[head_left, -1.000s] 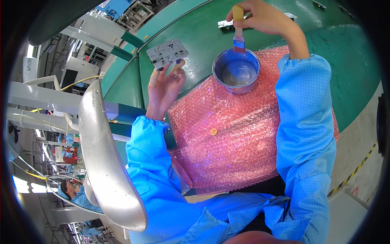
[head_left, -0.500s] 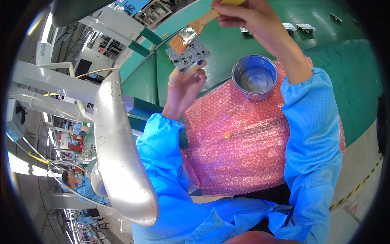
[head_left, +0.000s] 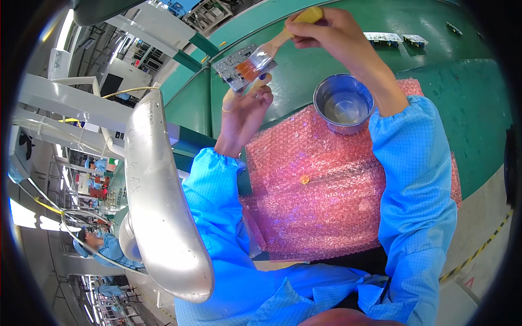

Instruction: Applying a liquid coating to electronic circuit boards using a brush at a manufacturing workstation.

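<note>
Raised over the green table, my left hand [head_left: 246, 111] grips a grey circuit board [head_left: 231, 64] by its near edge, the board tilted. My right hand [head_left: 334, 38] is closed round the wooden handle of a flat paintbrush [head_left: 280, 39]. The orange-brown bristles lie over the board's face and seem to touch it. Below my right wrist stands a round metal bowl [head_left: 343, 103] with clear liquid in it. It rests on a sheet of pink bubble wrap [head_left: 321, 212], where a small orange-yellow piece [head_left: 304, 179] also lies.
Several more circuit boards [head_left: 383, 38] lie at the far side of the green table [head_left: 457, 103]. A big silver hood-like duct [head_left: 163, 201] rises close on my left, beside a white frame [head_left: 81, 103]. A person in blue [head_left: 111, 247] is farther off at left.
The brush has come down, its bristles now across the board instead of above its far edge. The board has shifted slightly left and tilted more. My right hand moved a little lower.
</note>
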The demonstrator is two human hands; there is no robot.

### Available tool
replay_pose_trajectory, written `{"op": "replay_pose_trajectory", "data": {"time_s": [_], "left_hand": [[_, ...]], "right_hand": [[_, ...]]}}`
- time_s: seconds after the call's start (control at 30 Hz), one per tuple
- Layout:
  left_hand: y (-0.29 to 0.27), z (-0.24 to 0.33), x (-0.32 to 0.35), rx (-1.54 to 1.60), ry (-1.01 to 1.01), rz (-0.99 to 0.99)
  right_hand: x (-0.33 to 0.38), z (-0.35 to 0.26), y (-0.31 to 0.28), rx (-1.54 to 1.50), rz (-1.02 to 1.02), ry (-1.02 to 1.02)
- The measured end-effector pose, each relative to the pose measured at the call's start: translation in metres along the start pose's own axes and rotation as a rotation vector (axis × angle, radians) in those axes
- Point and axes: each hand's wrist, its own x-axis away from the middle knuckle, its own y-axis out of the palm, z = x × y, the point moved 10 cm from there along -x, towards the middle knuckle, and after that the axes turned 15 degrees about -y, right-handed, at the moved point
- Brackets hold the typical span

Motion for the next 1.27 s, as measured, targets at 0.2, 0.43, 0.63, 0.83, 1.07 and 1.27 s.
{"op": "replay_pose_trajectory", "data": {"time_s": [0.2,0.43,0.63,0.83,1.07,1.27], "left_hand": [[-0.011,0.001,0.0,0.026,0.012,0.046],[-0.006,-0.013,-0.002,-0.1,-0.056,0.017],[0.0,-0.013,-0.003,-0.128,-0.085,-0.007],[0.001,-0.005,0.0,-0.12,0.001,-0.013],[-0.017,0.0,0.006,-0.019,0.01,0.096],[-0.021,0.005,-0.003,-0.083,0.07,0.205]], "right_hand": [[-0.003,-0.031,-0.038,0.368,0.02,-0.056],[-0.002,-0.013,0.002,-0.332,0.136,0.015],[0.002,-0.005,0.014,-0.259,0.075,0.065],[-0.002,-0.001,-0.033,-0.026,0.137,0.034],[-0.001,-0.068,0.007,0.162,-0.127,-0.404],[0.028,-0.082,0.03,0.418,-0.391,-1.04]]}}
